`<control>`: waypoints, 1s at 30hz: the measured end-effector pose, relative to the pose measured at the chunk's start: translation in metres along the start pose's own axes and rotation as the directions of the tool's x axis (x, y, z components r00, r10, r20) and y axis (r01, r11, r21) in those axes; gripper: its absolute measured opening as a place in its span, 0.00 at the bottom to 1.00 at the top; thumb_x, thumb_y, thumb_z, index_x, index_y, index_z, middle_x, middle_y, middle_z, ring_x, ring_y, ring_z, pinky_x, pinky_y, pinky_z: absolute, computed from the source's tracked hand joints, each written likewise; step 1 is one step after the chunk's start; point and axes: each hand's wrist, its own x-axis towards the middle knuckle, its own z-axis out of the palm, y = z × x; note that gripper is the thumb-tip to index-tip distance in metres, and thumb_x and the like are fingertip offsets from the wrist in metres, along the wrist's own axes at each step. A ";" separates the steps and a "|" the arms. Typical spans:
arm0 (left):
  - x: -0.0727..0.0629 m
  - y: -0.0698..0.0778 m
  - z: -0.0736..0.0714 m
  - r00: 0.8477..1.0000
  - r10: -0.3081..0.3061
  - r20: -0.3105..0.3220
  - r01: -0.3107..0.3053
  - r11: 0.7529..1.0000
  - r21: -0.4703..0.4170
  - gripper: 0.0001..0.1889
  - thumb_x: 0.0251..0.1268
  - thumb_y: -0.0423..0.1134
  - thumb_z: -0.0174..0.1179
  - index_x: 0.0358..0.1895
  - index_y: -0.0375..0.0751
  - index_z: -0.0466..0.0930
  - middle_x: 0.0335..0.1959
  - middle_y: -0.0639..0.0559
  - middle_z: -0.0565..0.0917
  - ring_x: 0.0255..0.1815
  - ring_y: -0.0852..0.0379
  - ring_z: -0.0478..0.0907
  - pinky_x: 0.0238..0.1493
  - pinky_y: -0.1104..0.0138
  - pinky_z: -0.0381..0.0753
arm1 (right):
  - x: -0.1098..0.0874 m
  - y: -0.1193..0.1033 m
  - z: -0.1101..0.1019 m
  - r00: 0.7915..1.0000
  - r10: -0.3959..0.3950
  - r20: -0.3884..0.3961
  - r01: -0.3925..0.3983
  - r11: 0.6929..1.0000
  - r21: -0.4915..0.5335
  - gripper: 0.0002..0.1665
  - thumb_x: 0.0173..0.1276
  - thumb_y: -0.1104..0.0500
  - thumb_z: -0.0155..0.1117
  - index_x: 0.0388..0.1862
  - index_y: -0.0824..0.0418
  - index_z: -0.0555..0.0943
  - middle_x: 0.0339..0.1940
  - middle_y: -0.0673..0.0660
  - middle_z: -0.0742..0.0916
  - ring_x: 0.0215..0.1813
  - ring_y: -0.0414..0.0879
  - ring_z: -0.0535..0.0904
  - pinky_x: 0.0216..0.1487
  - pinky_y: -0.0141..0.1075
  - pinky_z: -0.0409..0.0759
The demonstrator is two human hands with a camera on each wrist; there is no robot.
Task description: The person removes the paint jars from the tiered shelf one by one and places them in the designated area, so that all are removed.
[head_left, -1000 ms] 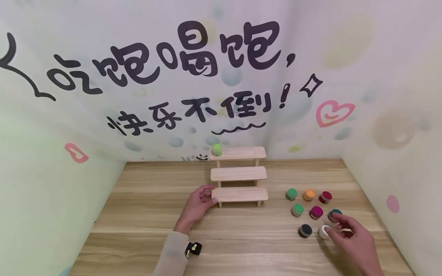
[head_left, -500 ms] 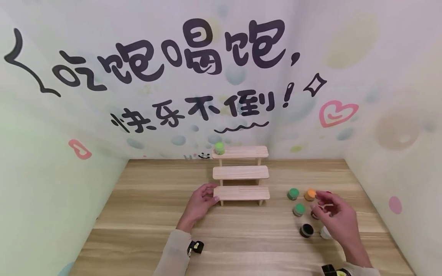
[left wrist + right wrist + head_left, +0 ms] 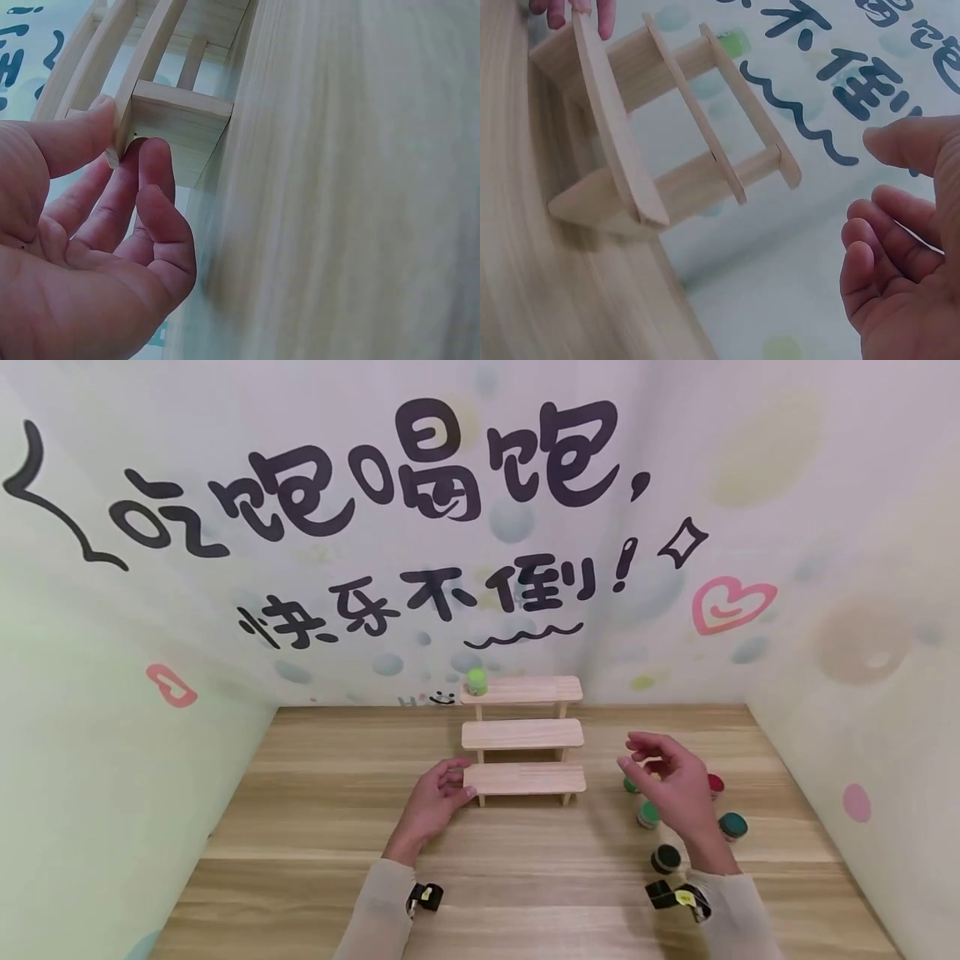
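My left hand (image 3: 433, 806) pinches the left end of the lowest step of a pale wooden three-step display stand (image 3: 522, 735); in the left wrist view the thumb lies on the step and fingers are under it. A lime-green small jar (image 3: 476, 682) stands at the left end of the top step. My right hand (image 3: 671, 785) is raised above the small jars right of the stand, thumb and fingers apart with nothing between them in the right wrist view. Around it show a green jar (image 3: 648, 814), a black jar (image 3: 666, 858), a teal jar (image 3: 732, 827) and a dark red jar (image 3: 716, 785).
The hand and forearm hide other jars. The wood-grain table (image 3: 337, 827) is bounded by a printed back wall (image 3: 360, 677) close behind the stand, and side walls left and right. Each wrist wears a black strap (image 3: 426, 897).
My right hand has moved left and away from me, from beside the white and teal jars, over the others toward the stand. My left hand keeps its grip on the step.
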 end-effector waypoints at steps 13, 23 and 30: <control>0.000 0.003 -0.001 1.000 0.003 0.003 -0.003 1.000 -0.017 0.23 0.70 0.31 0.69 0.66 0.42 0.80 0.53 0.40 0.87 0.48 0.52 0.85 0.46 0.65 0.84 | 0.045 -0.022 0.044 0.998 -0.034 0.048 0.032 0.999 0.034 0.19 0.71 0.57 0.75 0.58 0.62 0.86 0.49 0.63 0.90 0.44 0.35 0.82 0.43 0.24 0.80; 0.001 0.005 0.001 1.000 -0.002 0.004 0.002 1.000 -0.009 0.23 0.69 0.31 0.69 0.66 0.43 0.80 0.53 0.40 0.88 0.46 0.53 0.85 0.45 0.65 0.83 | 0.071 -0.037 0.080 0.995 -0.037 0.097 0.033 0.999 0.043 0.19 0.71 0.59 0.74 0.58 0.64 0.86 0.46 0.61 0.89 0.46 0.46 0.82 0.45 0.25 0.80; -0.002 0.005 -0.001 1.000 -0.018 0.001 0.018 1.000 0.021 0.23 0.70 0.32 0.70 0.66 0.43 0.79 0.53 0.41 0.88 0.48 0.52 0.85 0.46 0.63 0.84 | 0.090 -0.052 0.104 0.991 -0.014 0.135 0.014 1.000 0.003 0.16 0.71 0.56 0.74 0.56 0.58 0.86 0.48 0.57 0.90 0.48 0.49 0.84 0.48 0.32 0.83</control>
